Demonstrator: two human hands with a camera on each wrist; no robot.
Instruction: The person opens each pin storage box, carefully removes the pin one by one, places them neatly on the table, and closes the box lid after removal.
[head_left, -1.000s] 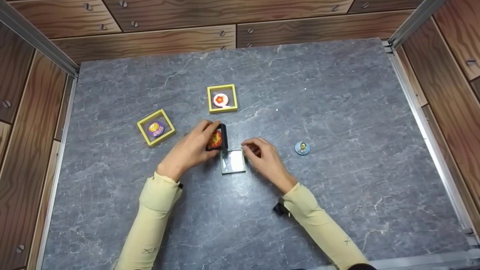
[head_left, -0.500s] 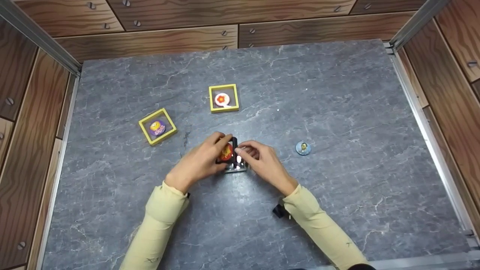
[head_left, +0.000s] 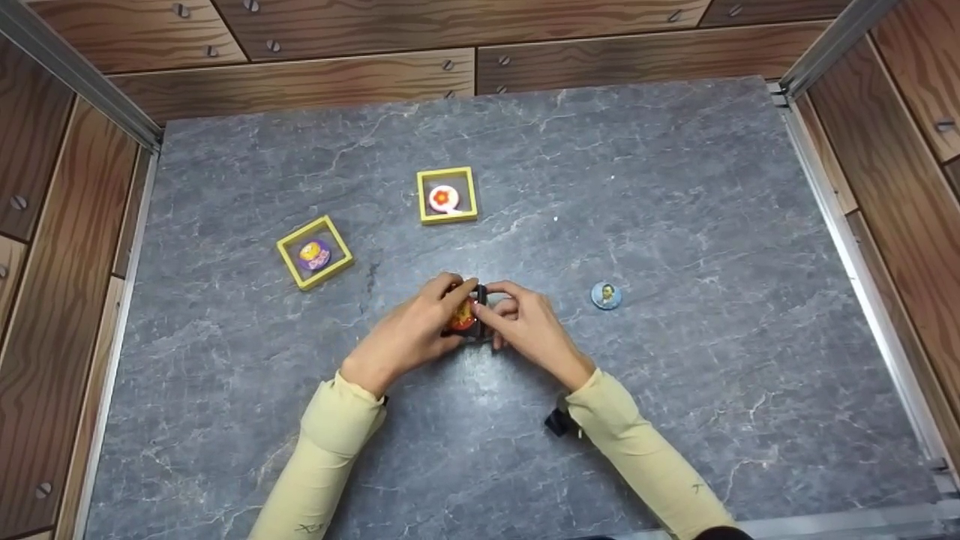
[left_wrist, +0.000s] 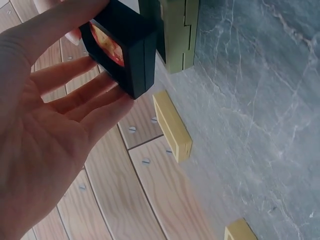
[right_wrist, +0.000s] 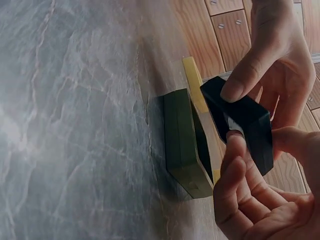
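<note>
My left hand (head_left: 409, 330) grips a black frame (left_wrist: 142, 55) by its edges, with a red and yellow round badge (left_wrist: 107, 42) inside. The frame is held tilted above a dark green frame (right_wrist: 182, 145) that stands on the table. My right hand (head_left: 531, 326) pinches the black frame's right side; in the right wrist view its curled fingers (right_wrist: 235, 175) reach into the frame's open side. Seen from the head, both hands and the black frame cover most of the green one.
Two yellow frames lie farther off, one (head_left: 448, 220) holding a flower badge (head_left: 444, 198), the other (head_left: 341, 271) a purple badge (head_left: 314, 256). A blue portrait badge (head_left: 607, 295) lies right of my right hand. Wood-patterned panels (head_left: 360, 79) border the table.
My left hand has carried the black frame right and toward me, over the green frame. My right hand, earlier beside the green frame, now holds the black one too.
</note>
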